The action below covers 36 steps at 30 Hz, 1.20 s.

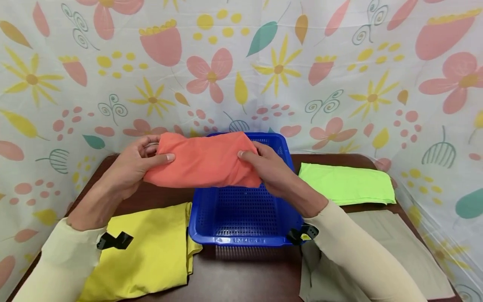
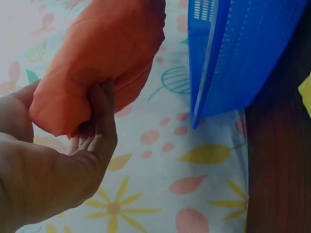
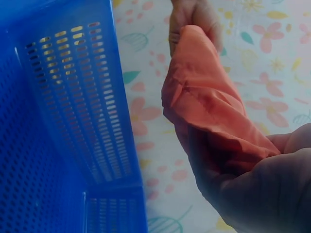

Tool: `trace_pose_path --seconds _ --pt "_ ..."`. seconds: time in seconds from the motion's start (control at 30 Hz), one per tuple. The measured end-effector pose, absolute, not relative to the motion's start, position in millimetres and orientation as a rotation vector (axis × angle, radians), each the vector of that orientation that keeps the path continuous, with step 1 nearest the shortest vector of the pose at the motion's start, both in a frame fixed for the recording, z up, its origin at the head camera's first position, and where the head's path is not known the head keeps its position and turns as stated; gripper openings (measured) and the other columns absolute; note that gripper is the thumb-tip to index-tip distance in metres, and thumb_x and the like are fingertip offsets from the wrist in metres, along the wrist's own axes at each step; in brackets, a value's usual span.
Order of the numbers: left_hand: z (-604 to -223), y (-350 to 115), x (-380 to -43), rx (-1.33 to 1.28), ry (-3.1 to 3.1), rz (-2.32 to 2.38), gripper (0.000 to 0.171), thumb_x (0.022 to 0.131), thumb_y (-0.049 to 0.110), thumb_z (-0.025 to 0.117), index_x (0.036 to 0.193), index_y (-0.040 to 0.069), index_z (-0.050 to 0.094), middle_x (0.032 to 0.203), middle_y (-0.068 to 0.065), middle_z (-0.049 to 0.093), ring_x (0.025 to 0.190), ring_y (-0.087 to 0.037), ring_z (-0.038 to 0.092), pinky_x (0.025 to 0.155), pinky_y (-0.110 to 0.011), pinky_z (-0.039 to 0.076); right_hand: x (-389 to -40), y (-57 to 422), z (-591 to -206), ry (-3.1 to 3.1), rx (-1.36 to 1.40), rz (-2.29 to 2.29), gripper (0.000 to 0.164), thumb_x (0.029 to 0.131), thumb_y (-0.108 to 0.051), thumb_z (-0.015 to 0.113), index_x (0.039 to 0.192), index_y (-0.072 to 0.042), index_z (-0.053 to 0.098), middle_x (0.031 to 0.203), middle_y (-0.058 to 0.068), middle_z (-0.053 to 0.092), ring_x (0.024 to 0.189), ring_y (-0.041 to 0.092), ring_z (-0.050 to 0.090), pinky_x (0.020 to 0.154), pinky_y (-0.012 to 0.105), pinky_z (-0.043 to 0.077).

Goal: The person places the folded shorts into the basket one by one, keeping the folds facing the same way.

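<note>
A folded coral-orange cloth (image 1: 203, 161) is held up between both hands, above the far part of a blue plastic basket (image 1: 245, 240). My left hand (image 1: 130, 163) pinches its left end, thumb on the near face and fingers behind. At the right end, my right hand (image 1: 269, 167) grips it the same way. In the left wrist view the cloth (image 2: 107, 53) shows as a thick folded bundle with fingers curled beneath it. The right wrist view shows loose folds of the cloth (image 3: 209, 102) at the right palm. No garment shows on the basket's visible floor.
Folded yellow cloth (image 1: 147, 251) lies left of the basket on the dark brown table (image 1: 241, 272). To the right are a bright green folded cloth (image 1: 347, 184) and a grey-beige one (image 1: 400, 247), partly under the right forearm. A flower-printed curtain (image 1: 241, 67) hangs behind the table.
</note>
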State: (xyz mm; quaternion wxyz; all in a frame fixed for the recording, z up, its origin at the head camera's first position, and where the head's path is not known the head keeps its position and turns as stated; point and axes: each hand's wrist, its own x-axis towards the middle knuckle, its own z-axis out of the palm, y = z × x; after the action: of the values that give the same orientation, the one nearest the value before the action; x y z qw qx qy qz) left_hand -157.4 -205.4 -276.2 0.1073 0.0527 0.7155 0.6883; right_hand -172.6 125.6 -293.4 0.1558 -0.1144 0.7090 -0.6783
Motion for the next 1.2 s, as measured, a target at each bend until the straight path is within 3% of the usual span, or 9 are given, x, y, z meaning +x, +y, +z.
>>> trace_pose_path --seconds 0.33,1.2 --pt "-283.9 -187.1 -155.7 0.236 2.078 2.009 0.058 0.100 0.013 0.076 0.148 0.009 0.044 0.128 -0.006 0.070 0.091 -0.020 0.077 0.076 -0.035 0.065 -159.1 152.0 -292.0 2.048 -0.337 -1.940 0.034 0.111 -0.026 0.057 0.139 -0.007 0.058 0.106 0.016 0.070 0.083 0.026 0.074 0.073 0.033 0.064" --pt "-316.7 -154.9 -146.1 0.314 1.920 2.165 0.056 0.103 0.005 0.069 0.151 0.007 0.041 0.133 -0.008 0.067 0.098 -0.022 0.077 0.083 -0.039 0.065 -140.6 194.1 -312.6 1.980 -0.305 -2.049 0.039 0.111 -0.026 0.058 0.142 -0.003 0.051 0.108 0.011 0.072 0.089 0.024 0.076 0.082 0.035 0.065"
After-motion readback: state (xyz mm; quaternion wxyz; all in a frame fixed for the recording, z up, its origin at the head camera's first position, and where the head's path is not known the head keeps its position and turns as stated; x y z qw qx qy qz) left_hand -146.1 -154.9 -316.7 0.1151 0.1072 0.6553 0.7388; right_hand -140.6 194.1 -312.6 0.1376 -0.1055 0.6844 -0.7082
